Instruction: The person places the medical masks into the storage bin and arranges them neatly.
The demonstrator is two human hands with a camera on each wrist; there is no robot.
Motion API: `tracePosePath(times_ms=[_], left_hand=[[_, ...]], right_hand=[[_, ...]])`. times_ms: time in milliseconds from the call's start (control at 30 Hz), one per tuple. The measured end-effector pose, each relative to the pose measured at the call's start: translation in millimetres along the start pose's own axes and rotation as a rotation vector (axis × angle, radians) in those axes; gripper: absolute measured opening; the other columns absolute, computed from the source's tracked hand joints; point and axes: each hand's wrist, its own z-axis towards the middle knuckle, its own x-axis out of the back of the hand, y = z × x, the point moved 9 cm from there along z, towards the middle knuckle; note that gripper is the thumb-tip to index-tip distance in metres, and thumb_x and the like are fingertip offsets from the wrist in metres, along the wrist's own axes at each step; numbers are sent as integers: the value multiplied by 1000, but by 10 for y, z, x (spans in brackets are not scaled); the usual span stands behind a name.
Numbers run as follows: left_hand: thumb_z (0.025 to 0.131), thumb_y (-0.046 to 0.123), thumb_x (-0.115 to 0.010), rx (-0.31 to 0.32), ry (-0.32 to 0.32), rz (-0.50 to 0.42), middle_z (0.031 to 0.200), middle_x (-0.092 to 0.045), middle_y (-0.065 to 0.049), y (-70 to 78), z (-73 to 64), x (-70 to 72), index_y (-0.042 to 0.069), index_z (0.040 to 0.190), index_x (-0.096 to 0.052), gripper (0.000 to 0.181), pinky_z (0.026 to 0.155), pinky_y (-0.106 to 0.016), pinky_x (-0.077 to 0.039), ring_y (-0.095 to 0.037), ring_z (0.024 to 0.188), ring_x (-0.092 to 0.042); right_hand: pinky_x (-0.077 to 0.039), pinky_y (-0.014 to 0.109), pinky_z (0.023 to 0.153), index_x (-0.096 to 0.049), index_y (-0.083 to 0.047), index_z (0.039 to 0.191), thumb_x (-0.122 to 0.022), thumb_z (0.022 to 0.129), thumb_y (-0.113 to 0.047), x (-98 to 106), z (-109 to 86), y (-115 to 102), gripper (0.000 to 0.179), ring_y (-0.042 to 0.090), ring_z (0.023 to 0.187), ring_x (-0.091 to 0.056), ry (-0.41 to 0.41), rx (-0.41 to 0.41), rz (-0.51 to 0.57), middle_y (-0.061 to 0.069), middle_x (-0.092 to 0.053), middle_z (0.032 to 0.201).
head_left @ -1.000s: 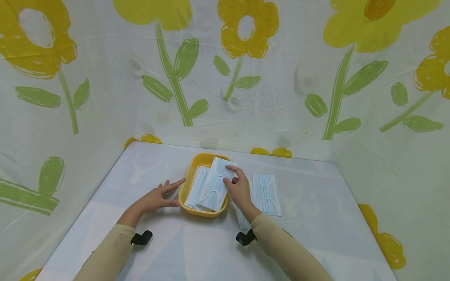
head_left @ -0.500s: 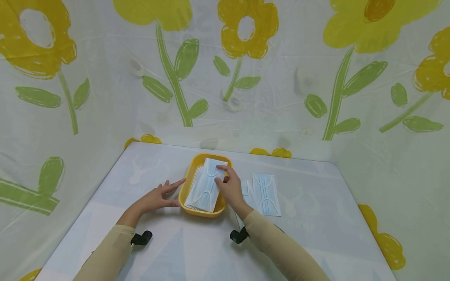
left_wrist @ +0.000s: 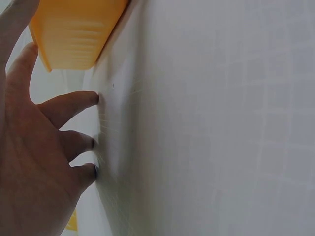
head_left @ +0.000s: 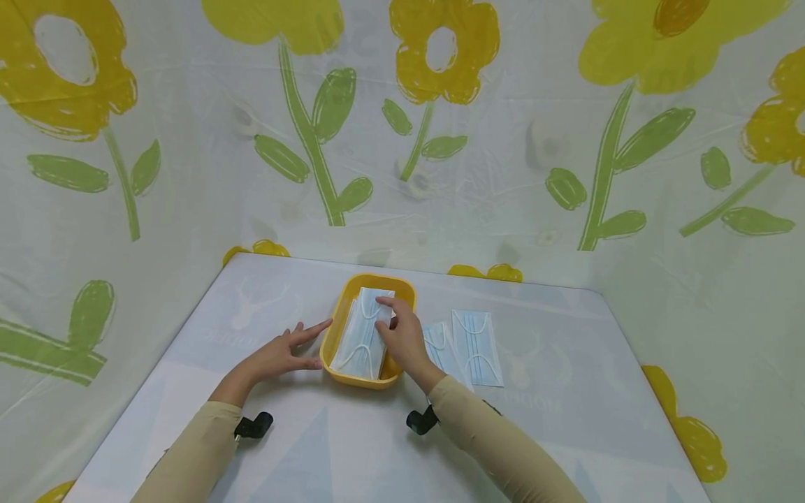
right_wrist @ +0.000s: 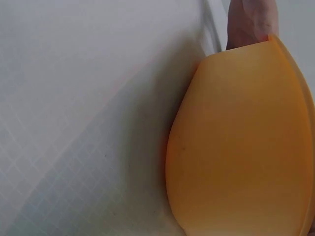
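Observation:
In the head view a yellow plastic basket point(head_left: 361, 383) holds a stack of pale blue face masks with white ear loops. My right hand point(head_left: 407, 344) reaches over its right rim and pinches the right edge of the top face mask point(head_left: 361, 342) between thumb and fingers. At the opposite side, my left hand point(head_left: 283, 356) touches the rim with spread, fairly straight fingers. The left wrist view shows those spread fingers point(left_wrist: 74, 105) beside the basket wall point(left_wrist: 78, 34). Only the basket's outer wall point(right_wrist: 236, 147) and part of the left hand point(right_wrist: 252, 22) appear in the right wrist view.
To the right of the basket, two face masks lie on the pale table point(head_left: 541, 433): one flat point(head_left: 476, 348), the other point(head_left: 442, 342) partly behind the right hand and forearm. A flower-printed curtain point(head_left: 490, 175) stands around the table's back and sides.
My right hand has moved left with the mask, from over the basket's right side onto the stack inside. More of the mask on the table shows. My left hand has stayed at the rim.

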Motion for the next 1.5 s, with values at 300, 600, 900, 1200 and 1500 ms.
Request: tracePosePath(times_ms=[300,600,900,1200,1500], left_hand=[[83,55,-79,1,0,-13,166,-26,-12,4,-3,-1,37,160,-33,91,110,-80,-5,-54,150,-2],[83,53,-80,-24,4,-29,165,-28,-10,8,-7,-12,37,159,-34,90,112,-78,-3,-52,151,-4],[83,53,-80,-34,9,-15,165,-29,-9,0,0,-7,39,159,-33,90,112,-78,-2,-53,151,-3],[83,53,-80,-25,9,-24,165,-28,-8,5,-21,5,39,159,-33,90,112,-78,-2,-52,151,-3],[84,51,-80,-22,6,-27,166,-28,-8,-4,-12,-3,39,159,-33,90,111,-80,-3,-52,151,-2]], right_hand=[[-49,23,55,-56,-19,146,-71,95,-8,-23,8,-18,54,14,67,-52,-39,9,-107,2,-59,94],[-57,25,64,-51,-15,150,-73,93,-9,12,11,26,62,15,77,-63,-28,-21,-130,5,-70,95],[-56,24,62,-51,-11,150,-72,93,-8,121,8,50,60,14,77,-65,3,6,-88,7,-72,95],[-59,27,67,-53,-10,148,-70,95,-7,186,-11,61,56,18,82,-67,34,11,-71,16,-70,114],[-58,24,66,-57,-10,145,-68,94,-4,252,-34,78,53,16,82,-67,80,42,-44,11,-65,135]])
